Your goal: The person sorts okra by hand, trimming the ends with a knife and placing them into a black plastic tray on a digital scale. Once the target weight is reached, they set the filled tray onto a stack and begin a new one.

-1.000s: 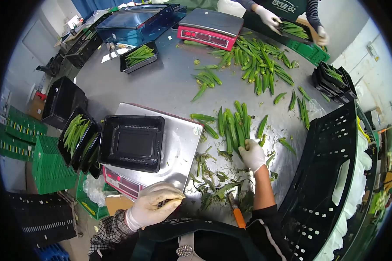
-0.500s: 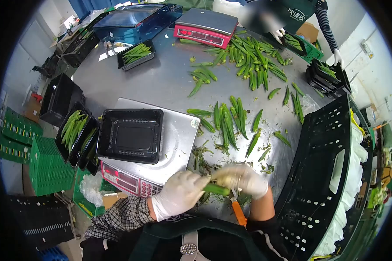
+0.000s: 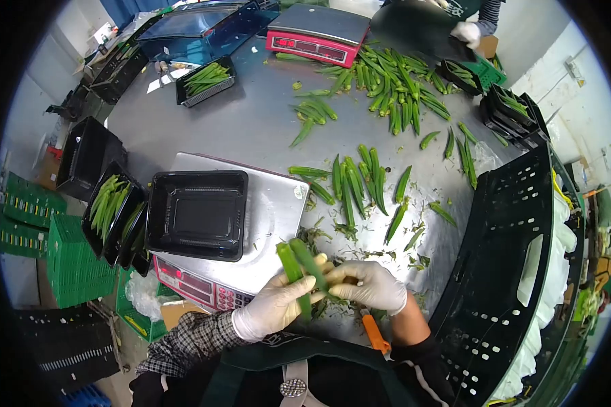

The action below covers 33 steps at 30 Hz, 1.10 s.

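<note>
Two green okra pods are at my hands: one okra pod (image 3: 289,263) lies in my left hand (image 3: 271,308), whose gloved fingers are closed round it. Beside it, a second okra pod (image 3: 307,258) slants down to my right hand (image 3: 372,286), whose gloved thumb and fingers pinch near its lower end. Just below the right hand an orange-handled tool (image 3: 373,332) points toward my body, its far end hidden by the hand. A black plastic tray (image 3: 197,214) sits on the scale (image 3: 271,230) to the left. Loose okra (image 3: 352,186) and trimmings lie beyond my hands.
Filled black trays (image 3: 108,210) lean left of the scale. A dark perforated crate (image 3: 495,271) stands close on the right. Across the metal table (image 3: 204,132) are a red scale (image 3: 312,47), an okra pile (image 3: 400,85) and a co-worker's gloved hand (image 3: 466,32).
The okra in my left hand has swung from lying sideways to upright, and a second pod now shows beside it. My right hand has shifted slightly left. The co-worker's hands have moved.
</note>
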Motion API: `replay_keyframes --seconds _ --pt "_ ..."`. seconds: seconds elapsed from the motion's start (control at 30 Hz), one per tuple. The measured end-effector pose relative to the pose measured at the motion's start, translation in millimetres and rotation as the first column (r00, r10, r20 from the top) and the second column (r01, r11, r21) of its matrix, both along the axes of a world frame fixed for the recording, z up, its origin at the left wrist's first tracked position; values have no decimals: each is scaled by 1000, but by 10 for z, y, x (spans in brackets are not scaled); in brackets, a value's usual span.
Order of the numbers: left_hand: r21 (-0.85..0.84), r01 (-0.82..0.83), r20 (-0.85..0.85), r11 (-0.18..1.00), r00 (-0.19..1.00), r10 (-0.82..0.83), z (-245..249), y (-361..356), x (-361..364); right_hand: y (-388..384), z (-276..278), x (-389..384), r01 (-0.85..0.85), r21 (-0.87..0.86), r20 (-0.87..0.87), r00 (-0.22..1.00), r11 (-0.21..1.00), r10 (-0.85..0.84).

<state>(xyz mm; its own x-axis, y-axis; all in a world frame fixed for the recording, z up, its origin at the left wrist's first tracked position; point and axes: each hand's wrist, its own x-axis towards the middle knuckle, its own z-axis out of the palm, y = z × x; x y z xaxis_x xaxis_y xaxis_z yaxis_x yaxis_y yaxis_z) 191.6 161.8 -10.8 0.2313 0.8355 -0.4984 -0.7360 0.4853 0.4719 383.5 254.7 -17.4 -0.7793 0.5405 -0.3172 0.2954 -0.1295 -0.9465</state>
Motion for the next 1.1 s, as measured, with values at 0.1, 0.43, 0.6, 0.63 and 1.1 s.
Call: replay_keyframes --seconds 0.1,0.43,0.6,0.63,1.1 --pt "-73 5 132 997 991 4 -74 -10 -62 268 -322 -36 377 149 -6 925 914 -380" --pt "56 69 -32 996 997 -67 -21 -90 -167 789 -812 -160 466 386 232 786 796 -573" --pt "74 -59 4 995 998 59 -120 -50 -51 -14 8 -166 58 154 -17 998 986 -56" --pt "11 -66 -5 998 998 67 -117 -46 -39 -6 13 -154 112 203 -62 993 973 -101" --pt "75 17 73 997 997 -22 -48 -105 -177 985 -918 372 636 348 162 682 688 -713"
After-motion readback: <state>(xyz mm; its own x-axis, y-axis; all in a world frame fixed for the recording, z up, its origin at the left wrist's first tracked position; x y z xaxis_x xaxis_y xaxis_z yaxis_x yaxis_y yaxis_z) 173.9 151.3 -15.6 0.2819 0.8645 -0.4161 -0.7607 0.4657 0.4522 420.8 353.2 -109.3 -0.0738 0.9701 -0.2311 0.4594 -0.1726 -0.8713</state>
